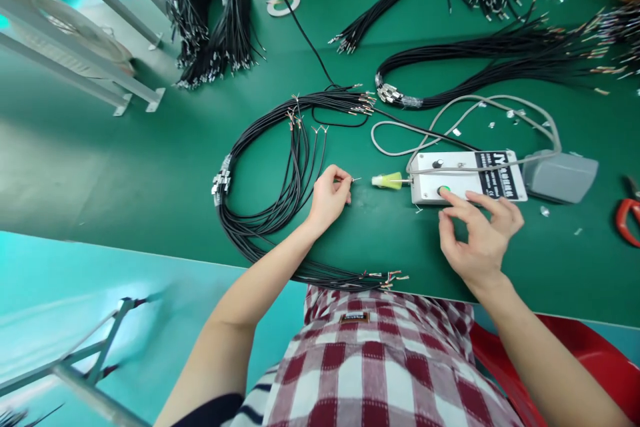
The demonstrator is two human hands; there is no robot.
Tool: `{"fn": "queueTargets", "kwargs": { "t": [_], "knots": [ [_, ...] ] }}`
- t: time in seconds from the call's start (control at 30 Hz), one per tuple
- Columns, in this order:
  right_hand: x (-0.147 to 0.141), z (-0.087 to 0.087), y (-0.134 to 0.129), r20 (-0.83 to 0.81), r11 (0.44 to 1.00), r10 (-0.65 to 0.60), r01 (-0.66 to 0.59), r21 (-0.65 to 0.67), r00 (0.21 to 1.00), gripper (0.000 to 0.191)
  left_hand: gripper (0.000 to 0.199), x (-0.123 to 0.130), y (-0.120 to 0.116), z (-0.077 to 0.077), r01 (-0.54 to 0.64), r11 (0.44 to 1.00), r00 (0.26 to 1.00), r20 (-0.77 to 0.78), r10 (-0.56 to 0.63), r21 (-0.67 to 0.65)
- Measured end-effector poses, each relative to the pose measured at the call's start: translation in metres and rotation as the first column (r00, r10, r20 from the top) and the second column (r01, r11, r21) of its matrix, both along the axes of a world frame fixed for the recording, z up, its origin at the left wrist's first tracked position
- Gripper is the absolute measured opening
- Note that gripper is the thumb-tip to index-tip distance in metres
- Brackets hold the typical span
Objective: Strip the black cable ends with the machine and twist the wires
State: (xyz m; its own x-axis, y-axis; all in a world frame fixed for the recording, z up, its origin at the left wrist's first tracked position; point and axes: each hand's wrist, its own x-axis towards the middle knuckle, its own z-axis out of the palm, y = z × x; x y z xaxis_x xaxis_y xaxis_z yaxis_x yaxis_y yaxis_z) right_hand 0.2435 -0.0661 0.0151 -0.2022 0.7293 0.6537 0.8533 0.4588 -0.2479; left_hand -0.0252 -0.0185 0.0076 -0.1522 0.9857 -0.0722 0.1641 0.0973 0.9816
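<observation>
Left hand (331, 197) pinches a thin wire end (357, 179), left of white box's (445, 177) yellow tip (389, 180). Right hand (483, 237) grasps nothing, fingers spread, one fingertip at green button (445, 190). Black cable bundle (255, 127) lies curved on table (390, 240).

Green desk (150, 160) under the fingers (456, 201); shiny turquoise floor (175, 333) below and left of them, red seat (595, 353) lower right.
</observation>
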Motion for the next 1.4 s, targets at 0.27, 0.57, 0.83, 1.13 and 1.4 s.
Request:
{"fn": "queueTargets", "kwargs": {
  "t": [0.27, 0.57, 0.83, 1.13, 1.4],
  "knots": [
    [-0.02, -0.015, -0.029, -0.123, 0.838, 0.434, -0.451, -0.308, 0.892, 0.018, 0.014, -0.081, 0.037, 0.035, -0.358, 0.934, 0.933, 0.048, 0.358, 0.002],
    [-0.018, -0.023, -0.025, -0.32, 0.815, 0.341, -0.448, -0.368, 0.884, 0.015, 0.017, -0.106, 0.036, 0.029, -0.391, 0.912, 0.878, -0.246, 0.41, 0.123],
    [-0.019, -0.02, -0.026, -0.342, 0.803, 0.318, -0.443, -0.399, 0.884, 0.013, 0.022, -0.019, -0.092, 0.076, 0.7, 0.431, -0.095, -0.673, -0.734, -0.569],
    [-0.018, -0.015, -0.025, -0.552, 0.75, 0.125, -0.443, -0.492, 0.825, 0.009, 0.017, -0.016, -0.083, 0.083, 0.685, 0.601, 0.336, -0.554, -0.762, -0.412],
    [-0.032, -0.006, -0.027, -0.613, 0.556, 0.187, -0.598, -0.578, 0.767, 0.026, 0.031, 0.014, -0.069, 0.077, 0.614, 0.726, 0.681, -0.256, -0.686, -0.311]
  ]
}}
